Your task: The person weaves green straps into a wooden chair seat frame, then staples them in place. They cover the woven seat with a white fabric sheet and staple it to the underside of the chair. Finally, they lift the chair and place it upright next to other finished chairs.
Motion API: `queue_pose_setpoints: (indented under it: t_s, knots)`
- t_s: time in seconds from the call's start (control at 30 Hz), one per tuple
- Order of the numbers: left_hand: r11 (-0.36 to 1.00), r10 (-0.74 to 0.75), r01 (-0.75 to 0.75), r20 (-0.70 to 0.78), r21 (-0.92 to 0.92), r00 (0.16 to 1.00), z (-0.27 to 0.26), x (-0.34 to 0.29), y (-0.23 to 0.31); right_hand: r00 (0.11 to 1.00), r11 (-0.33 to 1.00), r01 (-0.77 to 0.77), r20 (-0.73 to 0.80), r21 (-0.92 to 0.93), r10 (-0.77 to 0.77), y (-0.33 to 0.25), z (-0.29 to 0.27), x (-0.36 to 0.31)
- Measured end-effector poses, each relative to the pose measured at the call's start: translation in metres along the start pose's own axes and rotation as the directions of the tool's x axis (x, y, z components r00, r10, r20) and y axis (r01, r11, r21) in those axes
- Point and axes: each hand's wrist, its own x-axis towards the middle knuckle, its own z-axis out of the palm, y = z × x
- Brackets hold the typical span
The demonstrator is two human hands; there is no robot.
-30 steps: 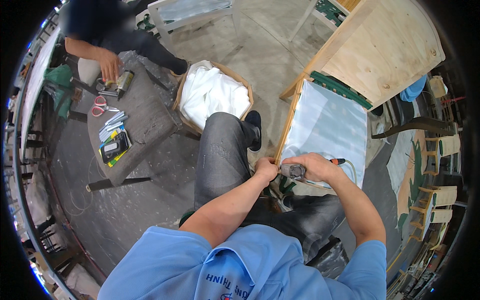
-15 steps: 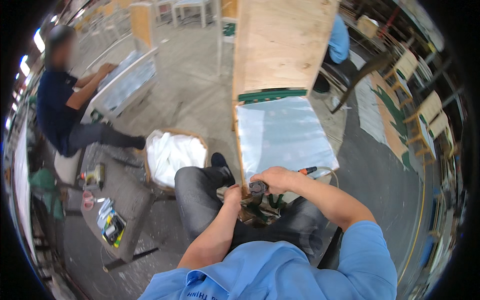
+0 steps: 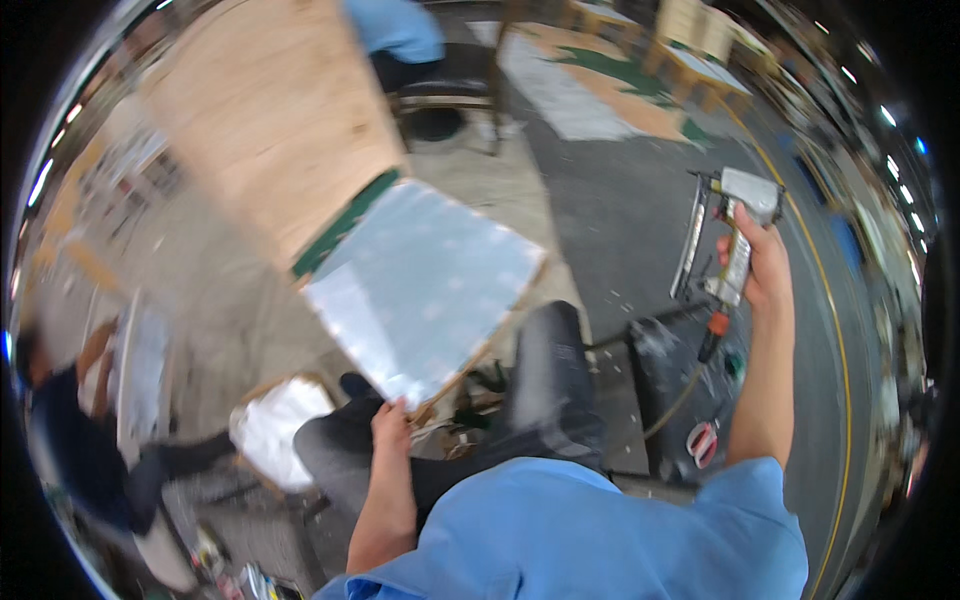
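My right hand (image 3: 760, 255) is held out to the right, fingers wrapped round the handle of a pneumatic staple gun (image 3: 738, 262). An orange connector (image 3: 718, 323) joins its lower end to a thin air hose. My left hand (image 3: 392, 425) grips the near corner of a chair seat (image 3: 430, 285) covered in pale white-blue fabric; its thumb or a fingertip lies on top. Behind the seat rises a plywood chair back (image 3: 275, 120), a dark green strip (image 3: 345, 225) running along their joint.
To my right a plastic-wrapped dark seat (image 3: 655, 375) carries scissors (image 3: 702, 443). White cloth fills a bin (image 3: 285, 430) at the left, with a co-worker (image 3: 80, 440) beyond it. Another person in blue (image 3: 400, 28) sits ahead near a dark chair (image 3: 450, 95).
My right hand has swung from the seat's front edge out to the right with the staple gun. The view has turned right; my left hand stays at the seat corner.
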Motion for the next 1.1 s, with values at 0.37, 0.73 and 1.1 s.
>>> queue_pose_setpoints:
  t_s: [0.37,0.73,1.1]
  knots:
    - [0.972,-0.13,0.082,0.213,0.22,0.968,0.001,-0.015,0.015,0.747,0.825,-0.232,-0.45,0.515,0.49,0.223,-0.222,-0.1]
    - [0.868,0.201,-0.173,-0.01,0.466,0.98,0.019,-0.053,0.046,0.67,0.764,-0.438,-0.395,0.473,0.629,0.3,-0.233,-0.14]
    - [0.883,0.39,-0.339,-0.108,0.325,0.914,-0.057,-0.105,0.164,0.922,0.971,-0.235,-0.308,0.039,0.235,0.223,-0.057,-0.09]
